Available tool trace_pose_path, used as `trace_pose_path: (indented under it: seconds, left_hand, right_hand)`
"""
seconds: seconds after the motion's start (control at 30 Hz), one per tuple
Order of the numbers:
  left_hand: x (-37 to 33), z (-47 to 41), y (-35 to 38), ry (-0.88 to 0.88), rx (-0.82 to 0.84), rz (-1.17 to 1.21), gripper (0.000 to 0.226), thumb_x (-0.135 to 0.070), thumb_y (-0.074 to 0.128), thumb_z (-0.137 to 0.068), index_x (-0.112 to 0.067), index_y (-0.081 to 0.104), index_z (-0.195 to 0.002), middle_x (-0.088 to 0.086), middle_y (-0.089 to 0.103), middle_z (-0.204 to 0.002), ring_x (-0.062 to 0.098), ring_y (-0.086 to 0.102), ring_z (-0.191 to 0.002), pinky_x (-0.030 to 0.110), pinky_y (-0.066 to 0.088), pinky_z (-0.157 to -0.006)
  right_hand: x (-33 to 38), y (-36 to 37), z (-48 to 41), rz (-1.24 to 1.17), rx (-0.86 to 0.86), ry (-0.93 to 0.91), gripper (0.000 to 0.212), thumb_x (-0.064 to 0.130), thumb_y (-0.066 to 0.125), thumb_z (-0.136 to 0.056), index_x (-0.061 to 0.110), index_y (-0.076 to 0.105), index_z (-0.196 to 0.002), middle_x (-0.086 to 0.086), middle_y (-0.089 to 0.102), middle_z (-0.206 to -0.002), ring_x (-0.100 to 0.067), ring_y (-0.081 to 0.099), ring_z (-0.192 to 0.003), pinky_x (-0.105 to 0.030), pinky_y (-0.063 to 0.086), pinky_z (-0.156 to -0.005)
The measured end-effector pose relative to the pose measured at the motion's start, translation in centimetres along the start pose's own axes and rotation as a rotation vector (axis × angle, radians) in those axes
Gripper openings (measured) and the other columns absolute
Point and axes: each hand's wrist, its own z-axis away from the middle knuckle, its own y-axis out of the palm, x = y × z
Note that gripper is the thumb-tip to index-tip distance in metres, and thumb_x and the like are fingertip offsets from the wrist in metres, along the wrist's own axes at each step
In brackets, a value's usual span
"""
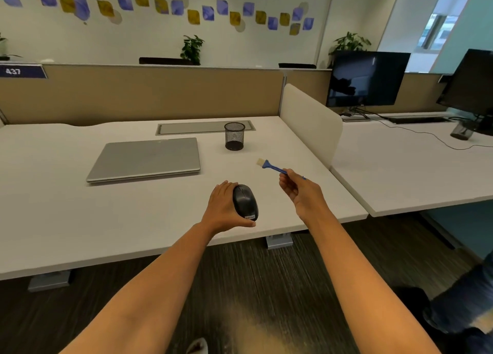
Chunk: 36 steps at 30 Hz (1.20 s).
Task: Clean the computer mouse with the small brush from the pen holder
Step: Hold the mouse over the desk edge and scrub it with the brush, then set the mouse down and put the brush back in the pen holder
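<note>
My left hand (222, 207) grips a black computer mouse (245, 202) from its left side, near the front edge of the white desk (133, 220); whether the mouse rests on the desk or is lifted is unclear. My right hand (300, 191) pinches the blue handle of a small brush (270, 165). Its pale bristles point up and to the left, above and to the right of the mouse and apart from it. A black mesh pen holder (234, 136) stands upright farther back on the desk and looks empty.
A closed grey laptop (145, 158) lies to the left of the pen holder. A white divider panel (309, 119) borders the desk on the right. Beyond it stand two dark monitors (365, 79) with cables. A tan partition (138, 92) runs along the back.
</note>
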Motion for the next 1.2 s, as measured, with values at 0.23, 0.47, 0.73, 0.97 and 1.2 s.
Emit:
trace_pose_path:
  seconds: [0.23,0.47,0.73,0.97,1.2]
  left_hand:
    - [4.1,-5.5,0.0,-0.004,0.01,0.028,0.097,-0.062,0.076,-0.042,-0.022,0.041,-0.123,0.0,0.047,-0.12,0.013,0.04,-0.103,0.031,0.039,-0.094]
    - [9.0,-11.8,0.0,-0.053,0.046,0.07,0.096,-0.063,0.077,-0.039,-0.024,0.042,-0.12,-0.002,0.048,-0.115,0.014,0.043,-0.102,0.034,0.041,-0.093]
    - [14.2,-17.9,1.0,-0.081,0.117,0.103,0.097,-0.063,0.077,-0.04,-0.024,0.041,-0.121,-0.002,0.047,-0.115,0.013,0.041,-0.103,0.03,0.038,-0.093]
    - [17.2,-21.2,2.3,-0.094,0.156,0.15,0.092,-0.061,0.075,-0.044,-0.024,0.041,-0.121,-0.003,0.047,-0.115,0.012,0.042,-0.103,0.03,0.039,-0.094]
    - [18.7,-22.8,2.8,-0.106,0.184,0.157,0.096,-0.065,0.072,-0.039,-0.024,0.042,-0.12,-0.004,0.048,-0.114,0.013,0.043,-0.102,0.031,0.039,-0.093]
  right_hand:
    - [-0.6,3.5,-5.8,-0.114,-0.038,0.031,0.011,0.01,0.059,-0.088,0.001,0.064,-0.092,-0.012,0.065,-0.084,-0.018,0.064,-0.077,-0.023,0.058,-0.069]
    - [-1.4,7.8,-13.2,-0.116,-0.095,0.066,0.01,0.011,0.06,-0.088,0.002,0.065,-0.089,-0.011,0.066,-0.082,-0.016,0.064,-0.074,-0.022,0.059,-0.062]
    - [-2.9,11.6,-21.2,-0.117,-0.158,0.076,0.01,0.011,0.059,-0.088,0.002,0.064,-0.088,-0.011,0.066,-0.082,-0.015,0.065,-0.074,-0.021,0.059,-0.062]
    - [-4.1,13.4,-26.0,-0.12,-0.188,0.09,0.014,0.012,0.059,-0.089,0.001,0.065,-0.095,-0.01,0.067,-0.084,-0.016,0.065,-0.076,-0.023,0.058,-0.067]
    - [-4.8,14.6,-28.3,-0.099,-0.198,0.097,0.025,0.013,0.057,-0.09,-0.001,0.061,-0.11,-0.01,0.067,-0.086,-0.016,0.066,-0.078,-0.026,0.056,-0.076]
